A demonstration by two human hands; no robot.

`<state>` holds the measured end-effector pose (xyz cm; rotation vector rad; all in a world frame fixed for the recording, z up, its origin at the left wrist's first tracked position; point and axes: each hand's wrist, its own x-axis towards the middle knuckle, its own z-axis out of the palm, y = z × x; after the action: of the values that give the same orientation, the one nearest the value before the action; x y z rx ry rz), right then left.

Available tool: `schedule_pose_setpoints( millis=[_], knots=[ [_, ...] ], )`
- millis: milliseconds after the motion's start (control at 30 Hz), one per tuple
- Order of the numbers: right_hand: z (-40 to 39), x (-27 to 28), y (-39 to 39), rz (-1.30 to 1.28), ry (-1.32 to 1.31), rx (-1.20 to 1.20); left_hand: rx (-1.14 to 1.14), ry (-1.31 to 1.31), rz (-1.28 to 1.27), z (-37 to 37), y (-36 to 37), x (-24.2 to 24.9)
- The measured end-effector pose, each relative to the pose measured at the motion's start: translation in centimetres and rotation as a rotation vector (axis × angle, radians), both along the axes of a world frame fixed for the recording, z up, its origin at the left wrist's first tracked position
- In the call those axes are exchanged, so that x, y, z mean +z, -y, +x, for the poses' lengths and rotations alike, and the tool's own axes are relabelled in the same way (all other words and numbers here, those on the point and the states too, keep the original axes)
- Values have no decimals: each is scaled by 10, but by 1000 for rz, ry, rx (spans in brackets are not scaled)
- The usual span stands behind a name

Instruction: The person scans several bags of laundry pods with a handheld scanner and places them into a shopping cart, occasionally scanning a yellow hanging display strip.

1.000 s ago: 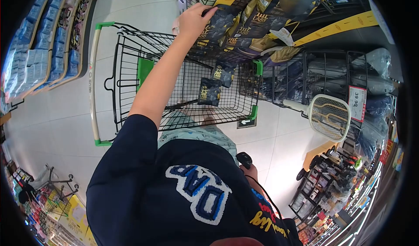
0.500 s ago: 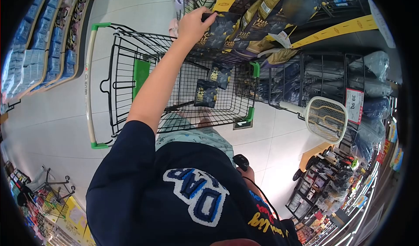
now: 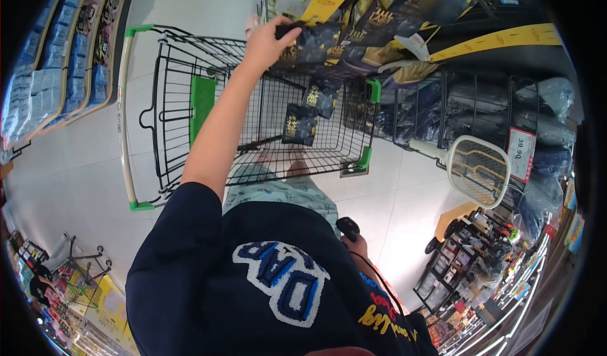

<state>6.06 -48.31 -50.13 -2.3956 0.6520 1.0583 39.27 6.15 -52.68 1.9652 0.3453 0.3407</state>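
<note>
My left hand [image 3: 269, 43] reaches forward over the far side of the wire shopping cart [image 3: 218, 52], its fingers and thumb closed on the top edge of a black packet [image 3: 311, 45] with gold print. That packet hangs at the front of a rack of similar ones. Inside the cart lie two more black packets, one nearer me [image 3: 300, 126] and one just beyond it [image 3: 321, 98]. Low at my right side, my right hand [image 3: 358, 247] is closed around a small black device [image 3: 348, 228] with a cable; most of its fingers are hidden.
Yellow shelf strips [image 3: 496, 42] edge the rack. An electric swatter [image 3: 478, 171] sticks out at right beside a price sign [image 3: 521, 155] and bagged dark goods. Blue packs fill a shelf [image 3: 47, 84] at left. Another cart [image 3: 82, 280] stands at lower left.
My left hand has shifted slightly left and toward me, with the gripped packet edge. The view has tilted a little. My right hand keeps hold of the black device.
</note>
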Motion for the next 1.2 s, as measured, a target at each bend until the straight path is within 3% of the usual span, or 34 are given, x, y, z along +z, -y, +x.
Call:
schedule_pose_setpoints(
  millis=[100,200,333,467,567,700,933,967,1067,1133,1200],
  knots=[
    [6,-8,6,32,-12,-6,67,0,-108,-16,-1,-20],
    [26,-9,1,39,-31,-41,203,87,-90,-45,8,-81],
    [58,-14,-6,56,2,-76,136,-273,-334,-105,33,-164],
    [79,-25,0,182,-5,-138,-53,-621,-236,-158,79,-237],
    [94,-33,12,174,-35,-83,-142,-800,-240,-175,115,-263],
    [114,-24,29,48,-114,-92,-134,-858,-226,-175,157,-338],
    [114,10,68,-57,-54,-18,43,-973,-141,-130,191,-393],
    [115,18,69,-57,-63,-36,52,-1061,-309,-122,192,-387],
    [117,29,78,-98,-131,-128,60,-922,-60,-132,219,-433],
    [117,27,83,-113,-110,-115,12,-995,-129,-127,225,-416],
    [119,23,86,-86,-101,-89,-182,-917,-469,-131,233,-430]
  ],
)
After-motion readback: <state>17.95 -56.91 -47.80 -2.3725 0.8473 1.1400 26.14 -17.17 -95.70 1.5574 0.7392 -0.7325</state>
